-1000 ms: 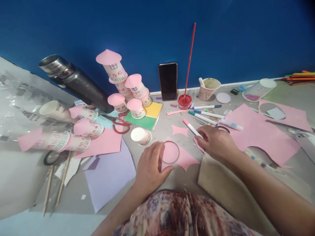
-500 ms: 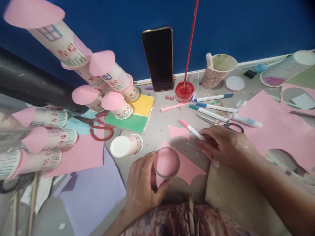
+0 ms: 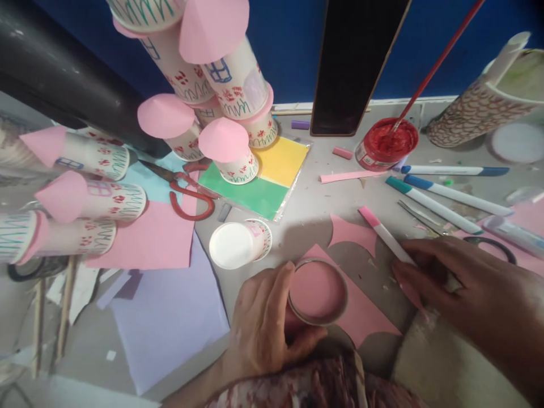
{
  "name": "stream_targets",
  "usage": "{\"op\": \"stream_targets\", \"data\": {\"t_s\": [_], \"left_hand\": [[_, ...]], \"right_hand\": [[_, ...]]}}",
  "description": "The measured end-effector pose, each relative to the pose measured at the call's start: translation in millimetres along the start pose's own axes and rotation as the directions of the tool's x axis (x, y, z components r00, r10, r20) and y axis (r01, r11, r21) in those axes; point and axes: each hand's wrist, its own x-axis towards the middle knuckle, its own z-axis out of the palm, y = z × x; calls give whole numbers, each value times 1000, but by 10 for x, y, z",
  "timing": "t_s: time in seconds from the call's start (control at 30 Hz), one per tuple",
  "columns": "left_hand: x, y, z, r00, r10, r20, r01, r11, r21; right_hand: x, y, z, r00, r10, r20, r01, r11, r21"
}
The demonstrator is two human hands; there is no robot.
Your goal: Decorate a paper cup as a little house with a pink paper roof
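My left hand [image 3: 266, 326] is closed around a round ring [image 3: 318, 292] that sits on a pink paper scrap [image 3: 363, 311], thumb on its near side and fingers on its left side. My right hand [image 3: 463, 283] lies over the scrap's right edge with its fingertips pinched on the lower end of a pink-capped marker [image 3: 385, 235]. A white paper cup [image 3: 240, 242] lies on its side just left of the ring.
Stacked paper-cup houses with pink cone roofs [image 3: 221, 133] stand at the back left, more lie at the far left [image 3: 89, 195]. Red scissors [image 3: 189, 192], coloured sheets [image 3: 272, 175], a red paint pot with a stick [image 3: 385, 144], a dark phone [image 3: 352, 62], several markers [image 3: 437, 195] and a lilac sheet [image 3: 170, 317] surround the hands.
The camera has dropped closer to the table, so everything looks larger. My left hand has curled further round the ring. My right hand has closed on the marker's end.
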Motion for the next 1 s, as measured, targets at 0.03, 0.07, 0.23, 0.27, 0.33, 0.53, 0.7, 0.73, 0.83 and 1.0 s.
{"op": "stream_targets", "data": {"t_s": [0.03, 0.07, 0.23, 0.27, 0.33, 0.53, 0.7, 0.73, 0.83, 1.0], "left_hand": [[-1, -1, 0, 1000, -3, -1, 3, 1000, -1], [-2, -2, 0, 1000, -3, -6, 3, 1000, 0], [-19, 7, 7, 1000, 3, -7, -4, 1000, -19], [-27, 12, 10, 1000, -12, -2, 12, 1000, -26], [-45, 19, 18, 999, -52, 2, 52, 998, -33], [-70, 17, 32, 999, -47, -17, 47, 998, -36], [-59, 54, 30, 994, -110, -18, 110, 993, -32], [-59, 54, 31, 994, -107, -21, 107, 994, -25], [-50, 12, 41, 997, -71, -17, 71, 997, 4], [-7, -96, 53, 1000, 22, -4, -22, 999, 24]], "right_hand": [[4, -3, -4, 1000, -4, -2, 4, 1000, -6], [7, -7, -8, 1000, -11, -1, 11, 1000, -9], [19, -28, -37, 1000, -27, 12, 27, 1000, -4], [19, -29, -43, 1000, -24, 20, 24, 1000, 0], [19, -30, -50, 999, -13, 40, 13, 1000, 7], [23, -33, -55, 998, 2, 60, -3, 1000, 21], [29, -25, -18, 999, -5, 54, 3, 999, 33], [34, -23, -10, 998, -10, 55, 8, 1000, 28], [60, -31, 4, 998, -18, 53, 17, 1000, 23], [116, -80, -30, 998, 9, 68, -18, 992, 128]]}}
